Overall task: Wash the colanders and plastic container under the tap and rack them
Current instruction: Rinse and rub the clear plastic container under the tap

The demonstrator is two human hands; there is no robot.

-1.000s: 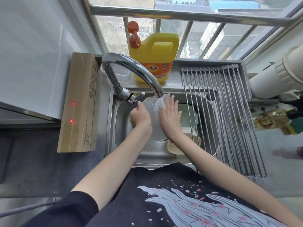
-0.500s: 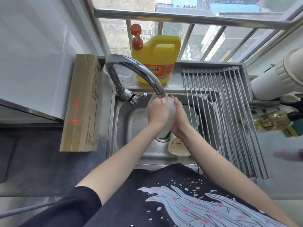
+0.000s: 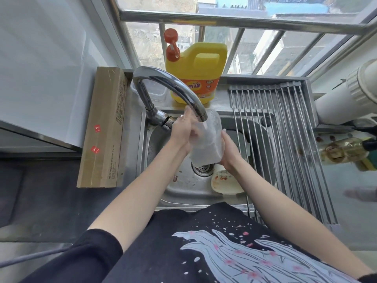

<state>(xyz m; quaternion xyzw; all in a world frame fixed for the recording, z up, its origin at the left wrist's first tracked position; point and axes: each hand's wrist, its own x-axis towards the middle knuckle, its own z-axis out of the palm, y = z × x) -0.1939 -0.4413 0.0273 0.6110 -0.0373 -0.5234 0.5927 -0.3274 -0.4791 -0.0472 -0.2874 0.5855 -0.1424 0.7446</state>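
A clear plastic container (image 3: 208, 146) is held upright under the curved tap spout (image 3: 201, 114), over the sink (image 3: 183, 188). My left hand (image 3: 182, 132) grips its left side, fingers reaching in at the rim. My right hand (image 3: 229, 150) cups its right side. A cream colander (image 3: 223, 183) with red smears lies in the sink at the front right, below my right wrist. A second pale colander (image 3: 243, 139) sits behind it, mostly hidden by my right hand and the rack bars.
A roll-up steel drying rack (image 3: 285, 139) spans the sink's right half. A yellow detergent jug (image 3: 195, 76) stands on the ledge behind the tap. A long cardboard box (image 3: 104, 129) lies left of the sink. Bottles (image 3: 344, 152) stand on the counter at right.
The container has been turned from a tilted hold to upright under the spout. My left hand moved up to its rim, and my right hand slid to its right side.
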